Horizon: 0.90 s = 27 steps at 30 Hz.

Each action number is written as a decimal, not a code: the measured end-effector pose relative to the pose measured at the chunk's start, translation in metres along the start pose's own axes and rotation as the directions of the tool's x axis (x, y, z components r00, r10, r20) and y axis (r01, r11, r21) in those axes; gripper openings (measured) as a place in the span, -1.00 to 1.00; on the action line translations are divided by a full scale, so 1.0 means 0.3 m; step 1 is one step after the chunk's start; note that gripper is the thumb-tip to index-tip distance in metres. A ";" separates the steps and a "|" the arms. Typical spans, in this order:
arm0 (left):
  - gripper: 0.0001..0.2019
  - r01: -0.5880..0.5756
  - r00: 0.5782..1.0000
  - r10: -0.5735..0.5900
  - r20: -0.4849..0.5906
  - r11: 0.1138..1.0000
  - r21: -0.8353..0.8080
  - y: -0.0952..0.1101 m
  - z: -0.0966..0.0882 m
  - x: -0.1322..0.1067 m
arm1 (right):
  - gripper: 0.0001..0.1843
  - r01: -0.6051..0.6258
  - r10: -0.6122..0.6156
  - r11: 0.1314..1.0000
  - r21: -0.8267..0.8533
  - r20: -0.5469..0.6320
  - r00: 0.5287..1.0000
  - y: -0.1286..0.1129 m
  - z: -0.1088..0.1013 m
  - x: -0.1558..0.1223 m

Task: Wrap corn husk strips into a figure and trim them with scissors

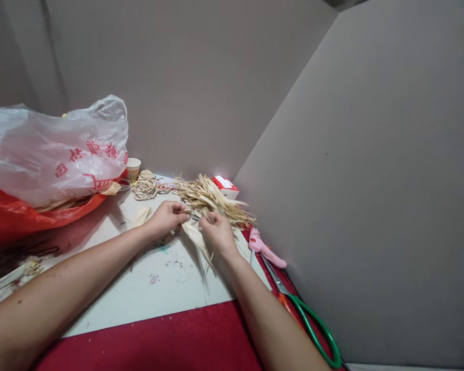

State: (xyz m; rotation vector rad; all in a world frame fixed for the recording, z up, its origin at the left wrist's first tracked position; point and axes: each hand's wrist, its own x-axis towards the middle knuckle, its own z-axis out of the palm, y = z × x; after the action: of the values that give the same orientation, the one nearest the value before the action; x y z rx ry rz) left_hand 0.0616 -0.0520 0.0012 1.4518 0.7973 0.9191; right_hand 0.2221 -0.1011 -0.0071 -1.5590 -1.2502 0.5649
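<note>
Both my hands meet over a white board (158, 288) on the table. My left hand (167, 216) is closed in a pinch on the top of a pale dried husk strip (196, 238). My right hand (216, 231) is closed on the same strip just beside it. The strip hangs down toward me between the wrists. A pile of dried husk strips (211, 198) lies just beyond my fingers.
A clear and red plastic bag (50, 159) bulges at the left. Behind it stand a paper cup (133, 168) and a coil of twine (146, 185). A pink glue gun (265, 247) and green-handled scissors (309, 319) lie at the right, by the grey wall. A red-and-white box (226, 186) sits behind the pile.
</note>
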 end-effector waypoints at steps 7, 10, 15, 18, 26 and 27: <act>-0.77 0.028 0.998 -0.034 -0.047 0.992 -0.127 -0.007 -0.003 0.005 | -0.86 -0.311 0.232 0.650 0.693 0.208 0.950 -0.043 0.022 -0.011; -0.76 0.027 0.997 -0.036 -0.063 0.990 -0.142 -0.016 0.001 0.006 | -0.87 -0.383 0.303 0.485 0.786 0.259 0.917 -0.037 0.046 -0.017; -0.75 -0.027 0.982 -0.007 -0.191 0.984 -0.175 -0.032 -0.017 0.029 | -0.83 -0.345 0.279 0.458 0.819 0.236 0.931 -0.063 0.010 -0.008; -0.79 -0.028 0.957 -0.028 -0.289 0.982 -0.187 -0.041 -0.035 0.045 | -0.87 -0.236 0.183 0.481 0.844 0.167 0.969 -0.134 -0.067 -0.007; -0.87 -0.005 0.919 -0.071 -0.388 0.982 -0.191 -0.051 -0.051 0.054 | -0.89 0.286 -0.120 0.691 0.664 -0.286 0.951 -0.268 -0.428 -0.010; -0.88 -0.007 0.919 -0.068 -0.389 0.982 -0.188 -0.051 -0.051 0.055 | -0.87 0.322 -0.167 0.745 0.585 -0.304 0.938 -0.264 -0.480 0.011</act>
State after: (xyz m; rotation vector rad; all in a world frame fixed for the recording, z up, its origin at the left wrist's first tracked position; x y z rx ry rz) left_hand 0.0561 -0.0291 -0.0125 1.1002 0.9962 1.2508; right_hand 0.3084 -0.1619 0.1187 -0.8433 -0.9280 0.5342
